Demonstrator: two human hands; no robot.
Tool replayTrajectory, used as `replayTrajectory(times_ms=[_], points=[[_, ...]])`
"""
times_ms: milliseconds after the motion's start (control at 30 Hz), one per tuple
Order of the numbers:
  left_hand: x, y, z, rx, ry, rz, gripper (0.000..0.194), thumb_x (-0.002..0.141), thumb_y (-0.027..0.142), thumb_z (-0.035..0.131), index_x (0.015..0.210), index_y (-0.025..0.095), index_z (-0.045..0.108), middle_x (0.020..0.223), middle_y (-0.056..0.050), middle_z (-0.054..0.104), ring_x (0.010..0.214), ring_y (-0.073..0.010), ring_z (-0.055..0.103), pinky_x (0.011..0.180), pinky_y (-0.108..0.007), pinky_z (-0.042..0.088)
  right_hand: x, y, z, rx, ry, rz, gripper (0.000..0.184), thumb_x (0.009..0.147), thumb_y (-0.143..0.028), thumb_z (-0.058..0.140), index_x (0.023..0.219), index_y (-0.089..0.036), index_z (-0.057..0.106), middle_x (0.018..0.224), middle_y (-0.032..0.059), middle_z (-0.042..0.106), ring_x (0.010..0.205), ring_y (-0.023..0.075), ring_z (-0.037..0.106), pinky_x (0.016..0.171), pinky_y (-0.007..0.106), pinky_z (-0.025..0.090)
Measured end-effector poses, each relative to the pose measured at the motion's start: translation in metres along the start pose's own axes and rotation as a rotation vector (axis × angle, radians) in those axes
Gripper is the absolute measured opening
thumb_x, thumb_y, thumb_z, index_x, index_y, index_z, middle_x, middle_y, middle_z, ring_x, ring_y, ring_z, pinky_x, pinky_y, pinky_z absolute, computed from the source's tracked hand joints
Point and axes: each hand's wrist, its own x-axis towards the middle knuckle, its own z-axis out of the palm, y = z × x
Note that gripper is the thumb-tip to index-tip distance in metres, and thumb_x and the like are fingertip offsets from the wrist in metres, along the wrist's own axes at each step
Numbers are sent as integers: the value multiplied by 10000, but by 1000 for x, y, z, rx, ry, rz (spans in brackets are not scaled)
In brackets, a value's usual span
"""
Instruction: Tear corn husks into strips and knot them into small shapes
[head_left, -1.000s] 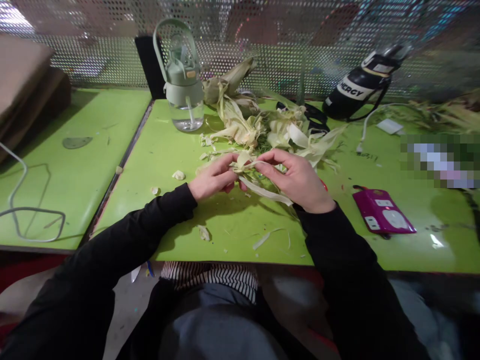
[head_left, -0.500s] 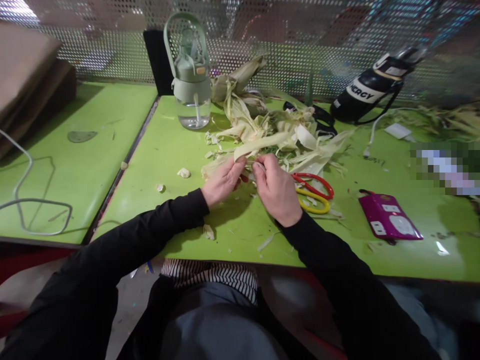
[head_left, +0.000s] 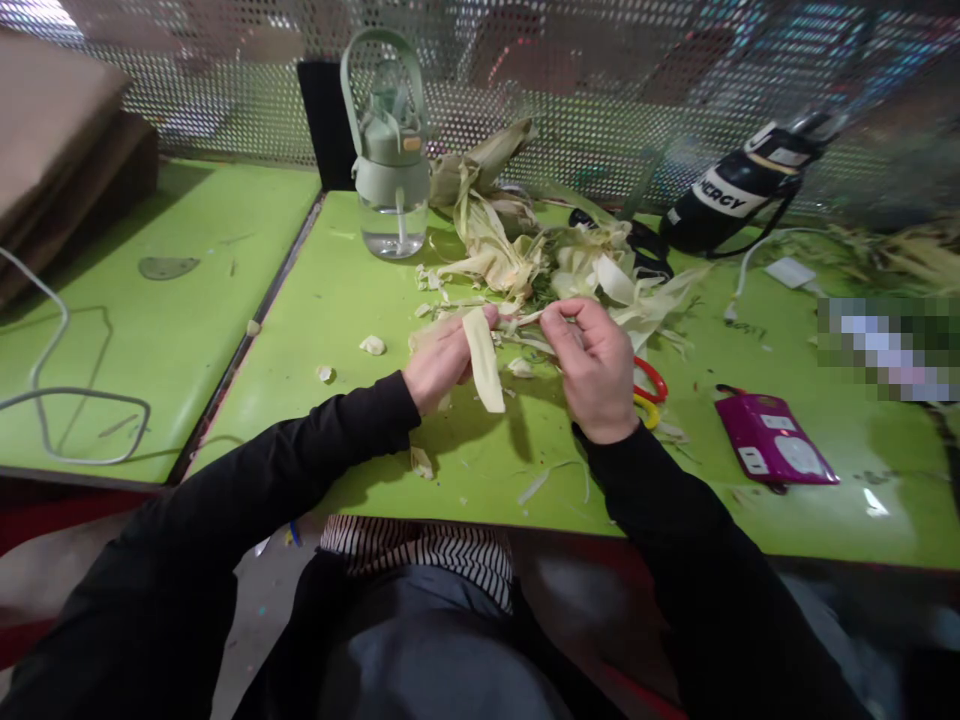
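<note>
My left hand (head_left: 442, 362) is closed on a pale corn husk strip (head_left: 487, 372), which hangs down over its fingers toward the table. My right hand (head_left: 598, 368) pinches the end of a thin twisted strand (head_left: 525, 319), likely husk, that stretches across to the left fingers. Just beyond both hands lies a heap of dry corn husks (head_left: 491, 245). Scissors with a red handle loop (head_left: 654, 379) and a yellow one lie partly hidden behind my right hand. Small husk scraps (head_left: 520, 368) are scattered on the table below the strand.
A green-lidded water bottle (head_left: 390, 170) stands at the back of the green table (head_left: 285, 340). A black bottle (head_left: 724, 200) leans against the perforated screen. On the right lies a purple power strip (head_left: 776, 437); on the left are cardboard (head_left: 60, 130) and a grey cable (head_left: 82, 393).
My right hand has moved right, away from the left, drawing the thin strand out between them. The wide husk strip has swung from pointing away to hanging down. More of the scissors is covered.
</note>
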Motion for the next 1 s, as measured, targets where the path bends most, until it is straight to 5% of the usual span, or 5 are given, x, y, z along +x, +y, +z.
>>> replayTrajectory(times_ms=[267, 433, 667, 833, 1000], points=[[-4, 24, -3, 208, -24, 93, 335, 1000, 393, 532, 980, 174, 784, 509, 50, 395, 573, -109, 443, 634, -230, 399, 2, -1, -3, 51, -6, 30, 250, 935, -477, 588, 829, -253, 559, 669, -21, 470, 583, 148, 438, 580, 315, 385], [-2, 24, -9, 184, -132, 79, 366, 996, 440, 549, 1034, 147, 764, 474, 72, 309, 459, -78, 322, 489, -221, 297, 2, -1, -3, 66, 9, 14, 258, 935, -490, 584, 821, -261, 547, 691, -12, 482, 608, 157, 470, 580, 318, 397], [6, 11, -12, -7, -183, -14, 250, 995, 337, 553, 921, 129, 670, 570, 16, 603, 430, -54, 474, 423, -175, 323, 0, -3, -5, 155, -181, 108, 292, 902, -547, 626, 874, -259, 587, 572, -68, 354, 482, 106, 288, 475, 276, 258], [5, 20, -7, -149, -118, -106, 294, 1036, 216, 436, 893, 94, 662, 528, 9, 619, 382, -44, 472, 426, -159, 373, 10, 5, -14, 267, -418, 194, 333, 803, -502, 749, 951, -218, 658, 686, -43, 583, 560, 109, 476, 536, 266, 383], [1, 23, -2, -220, -211, -125, 310, 1057, 228, 397, 1042, 74, 664, 534, 2, 647, 337, -47, 458, 387, -160, 360, 16, 20, -15, 291, -622, 172, 274, 864, -460, 667, 949, -203, 710, 811, 7, 691, 729, 163, 611, 696, 325, 493]])
